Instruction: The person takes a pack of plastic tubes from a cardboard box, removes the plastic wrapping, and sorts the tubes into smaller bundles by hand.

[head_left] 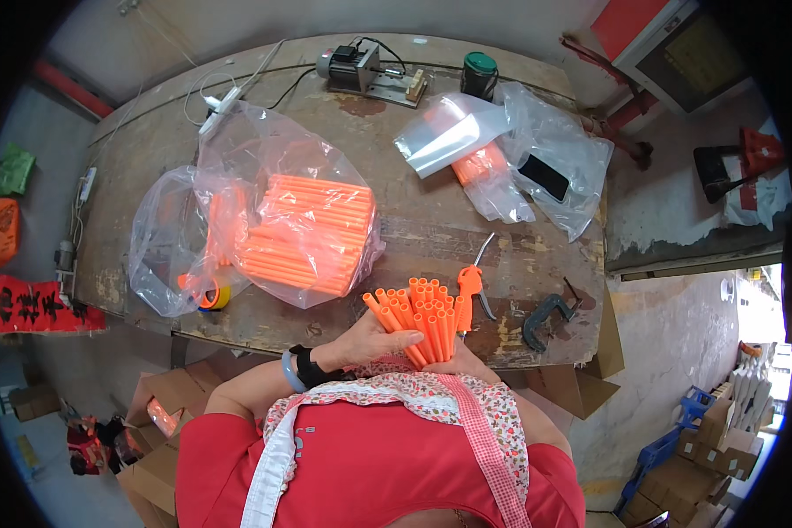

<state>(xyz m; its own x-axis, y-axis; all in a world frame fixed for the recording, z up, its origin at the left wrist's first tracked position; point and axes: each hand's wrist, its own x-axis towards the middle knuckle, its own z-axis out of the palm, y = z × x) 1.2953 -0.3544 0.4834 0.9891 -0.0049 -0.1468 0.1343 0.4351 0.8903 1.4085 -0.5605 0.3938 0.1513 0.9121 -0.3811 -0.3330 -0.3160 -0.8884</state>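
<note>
Right now both hands are wrapped round a bundle of orange tubes [416, 319], held upright-ish at the near table edge, just in front of the person's chest. Left hand [367, 339] grips the bundle from the left side, fingers curled closed across the tubes' lower part; open tube ends fan out up & away above the fingers. Right hand [466, 361] is mostly hidden behind/under the bundle, only a bit shows at the bottom right, touching the tubes; looks closed on them but fingers can't be seen clearly.

Around: orange-handled pliers [473, 286] lie just beside the bundle's right, nearly touching the tube tops. A dark C-clamp [547, 320] sits further right nr the table [431, 224] edge. To the left, a big clear plastic bag of orange tubes [304, 233], w/ a tape roll [213, 297] at its lower left. Far side: smaller clear bags [510, 150] w/ more orange pieces & a black phone [544, 177], a small motor unit [361, 69], a dark green-lidded jar [480, 74], a white power strip [223, 101].

Nothing lies between hands and bundle; the pliers are the closest item.
</note>
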